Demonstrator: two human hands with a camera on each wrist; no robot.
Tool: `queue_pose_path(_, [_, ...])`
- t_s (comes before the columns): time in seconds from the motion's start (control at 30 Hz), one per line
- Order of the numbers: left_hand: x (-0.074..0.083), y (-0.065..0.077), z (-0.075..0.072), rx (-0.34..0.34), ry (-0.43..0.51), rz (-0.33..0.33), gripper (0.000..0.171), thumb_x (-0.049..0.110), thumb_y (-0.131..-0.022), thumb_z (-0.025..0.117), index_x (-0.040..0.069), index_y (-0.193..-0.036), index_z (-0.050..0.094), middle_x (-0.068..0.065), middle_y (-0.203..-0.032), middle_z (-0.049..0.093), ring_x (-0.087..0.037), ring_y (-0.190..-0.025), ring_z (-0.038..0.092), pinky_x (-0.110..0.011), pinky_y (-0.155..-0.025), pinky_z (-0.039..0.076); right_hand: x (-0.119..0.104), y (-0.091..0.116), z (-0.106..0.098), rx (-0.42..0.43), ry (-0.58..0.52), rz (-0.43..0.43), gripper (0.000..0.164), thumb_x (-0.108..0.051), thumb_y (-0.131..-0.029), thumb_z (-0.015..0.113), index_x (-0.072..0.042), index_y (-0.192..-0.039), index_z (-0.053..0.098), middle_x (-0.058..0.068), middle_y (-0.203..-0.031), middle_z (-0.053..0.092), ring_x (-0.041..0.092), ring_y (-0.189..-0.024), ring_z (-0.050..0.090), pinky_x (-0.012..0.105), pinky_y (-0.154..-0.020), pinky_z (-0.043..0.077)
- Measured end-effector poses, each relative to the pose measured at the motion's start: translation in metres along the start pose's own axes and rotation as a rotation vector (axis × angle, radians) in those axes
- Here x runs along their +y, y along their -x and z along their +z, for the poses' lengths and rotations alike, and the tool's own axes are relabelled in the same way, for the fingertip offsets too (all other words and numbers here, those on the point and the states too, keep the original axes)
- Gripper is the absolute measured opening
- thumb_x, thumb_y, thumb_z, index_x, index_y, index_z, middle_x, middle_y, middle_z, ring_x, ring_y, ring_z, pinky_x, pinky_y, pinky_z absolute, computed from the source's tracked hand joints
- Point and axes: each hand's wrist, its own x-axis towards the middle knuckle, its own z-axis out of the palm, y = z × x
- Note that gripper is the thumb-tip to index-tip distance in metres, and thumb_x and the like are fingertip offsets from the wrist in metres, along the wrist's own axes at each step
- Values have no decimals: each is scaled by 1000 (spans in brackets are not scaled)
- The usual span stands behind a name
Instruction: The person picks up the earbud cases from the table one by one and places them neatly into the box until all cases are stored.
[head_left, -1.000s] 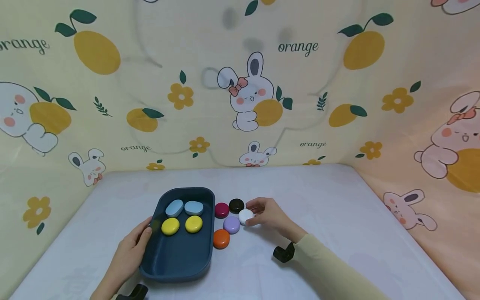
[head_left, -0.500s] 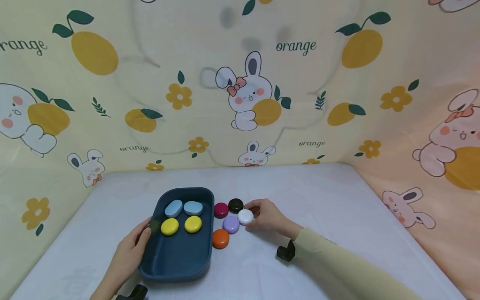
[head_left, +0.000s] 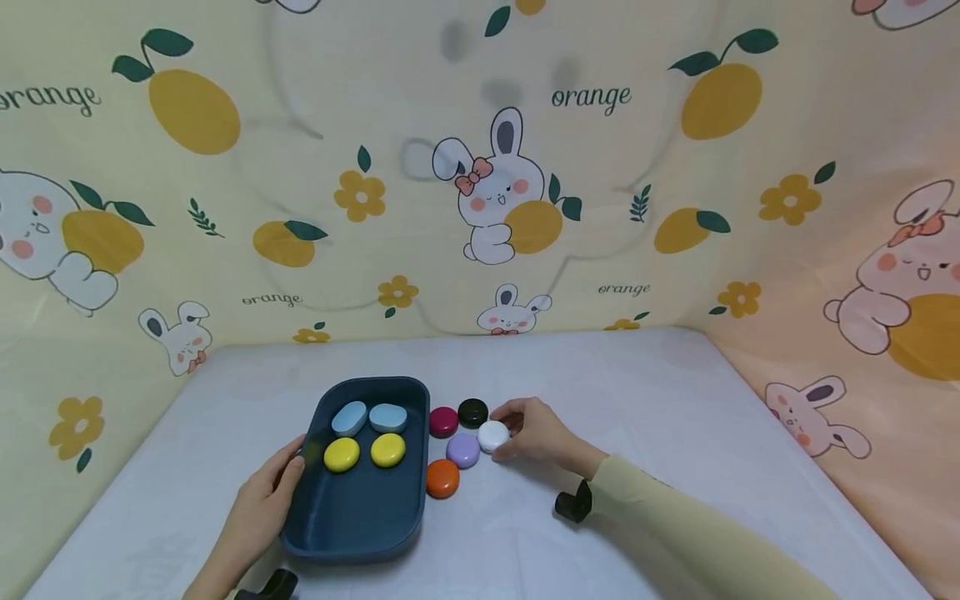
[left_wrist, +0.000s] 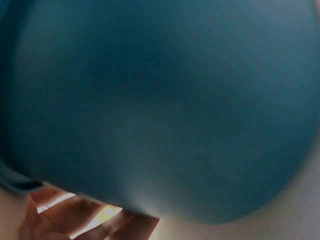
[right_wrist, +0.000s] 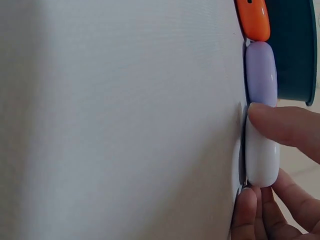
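My left hand (head_left: 258, 508) grips the left side of a dark blue tray (head_left: 360, 529), thumb at its rim. In the left wrist view the tray's outer wall (left_wrist: 165, 110) fills most of the picture, with fingers (left_wrist: 75, 215) bent beneath it. Two light blue oval pieces (head_left: 387, 418) and two glossy yellow discs (head_left: 341, 455) lie inside the tray. Right of the tray, my right hand (head_left: 543, 437) pinches a white disc (head_left: 493, 437) between thumb and fingers. In the right wrist view the thumb (right_wrist: 285, 127) lies across the white disc's side, down at the cloth.
Close beside the white disc lie a lilac disc (head_left: 462, 451), a black disc (head_left: 472, 413), a dark red disc (head_left: 443, 422) and an orange disc (head_left: 442, 478), the orange one by the tray's right wall. A white cloth (head_left: 600, 375) covers the table; a printed curtain (head_left: 420, 242) hangs behind.
My right hand's fingers have settled round the white disc, and the right forearm has shifted slightly. The tray, its pieces and my left hand stay put.
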Motion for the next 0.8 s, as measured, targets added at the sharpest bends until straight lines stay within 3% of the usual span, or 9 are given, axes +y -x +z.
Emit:
queue_pose_path(0.33, [0, -1, 1, 11, -3, 39, 59, 41, -108, 32, 2, -153, 32, -24, -152, 34, -43, -139, 29, -60, -108, 29, -5, 3, -6, 50, -89, -13, 48, -6, -65, 92, -5, -108, 70, 2, -96, 68, 21, -86, 62, 35, -82, 53])
queue_pose_path(0.53, [-1, -1, 1, 22, -18, 44, 58, 39, -108, 32, 2, -153, 32, -25, -152, 34, -44, -139, 29, -60, -108, 30, -18, 5, -5, 71, -240, -23, 48, 0, -65, 89, -1, -109, 70, 7, -99, 69, 23, -90, 65, 34, -82, 54])
queue_pose_path(0.8, [-2, -1, 0, 12, -13, 32, 58, 39, -108, 33, 3, -153, 32, -25, -152, 34, -44, -139, 29, -60, -108, 30, -42, 6, 0, 65, -295, -38, 47, -4, -69, 89, -3, -112, 69, 6, -103, 69, 24, -94, 66, 34, -84, 55])
